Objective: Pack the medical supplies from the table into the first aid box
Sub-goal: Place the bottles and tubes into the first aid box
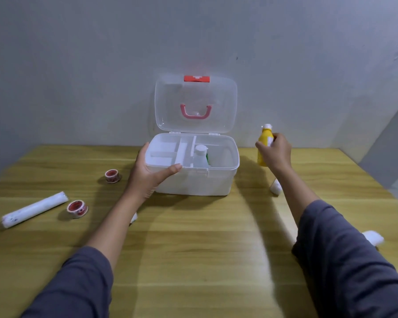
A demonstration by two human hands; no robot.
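Note:
The white first aid box (216, 180) stands open at the back middle of the table, its clear lid (218, 99) upright against the wall. A white bottle (200, 157) stands inside beside a divided tray. My left hand (147, 173) grips the box's front left corner, thumb over the rim. My right hand (275, 152) holds a yellow bottle (263, 145) with a white cap, upright, just right of the box. On the left lie a long white bandage roll (35, 210) and two red tape rolls (77, 207) (112, 175).
The wooden table (193, 249) meets a grey wall behind the box. A small white roll (275, 187) lies under my right forearm, another white piece (375, 237) near the right edge, and a white bit (133, 218) shows under my left forearm.

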